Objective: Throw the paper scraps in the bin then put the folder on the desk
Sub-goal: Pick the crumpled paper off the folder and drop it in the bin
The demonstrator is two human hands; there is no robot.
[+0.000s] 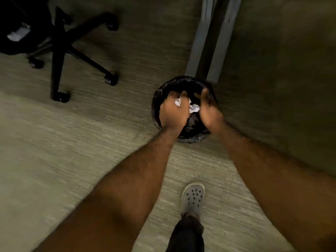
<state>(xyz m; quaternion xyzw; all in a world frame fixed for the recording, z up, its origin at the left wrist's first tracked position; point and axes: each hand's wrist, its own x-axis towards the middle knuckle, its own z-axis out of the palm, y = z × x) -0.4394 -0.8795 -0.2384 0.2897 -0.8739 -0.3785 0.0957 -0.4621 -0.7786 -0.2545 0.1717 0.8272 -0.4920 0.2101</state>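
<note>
Both hands over bin (pixel 156 99) on carpet; L hand (pixel 173 113) curled round white scraps (pixel 177 102); R hand (pixel 209 110) half open, fingers bent, holding nothing I can see; more scraps (pixel 194 108) between hands; pic blurred.

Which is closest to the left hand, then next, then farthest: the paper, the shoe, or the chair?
From the left hand, in the head view:
1. Paper: right at its fingers, over the bin.
2. Shoe: below, near the person, on the carpet.
3. Chair: far off, upper left.
</note>
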